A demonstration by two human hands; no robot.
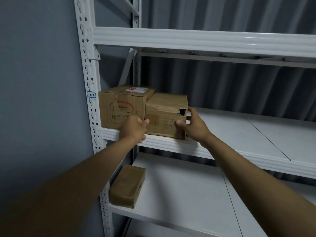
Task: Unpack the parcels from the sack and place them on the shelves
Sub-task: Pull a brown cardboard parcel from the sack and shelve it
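Cardboard creases under the right hand [194, 126]: thumb on the near face, fingers curled round the right side of the torn parcel [166, 115]. The left hand [134, 128] rests loosely curled at its left near corner. Judgement: push evenly until the parcel clears the middle shelf [222, 151] lip, flush beside the labelled carton [122, 105]. One flat parcel [127, 186] lies on the lower shelf [179, 194]. No sack is visible.
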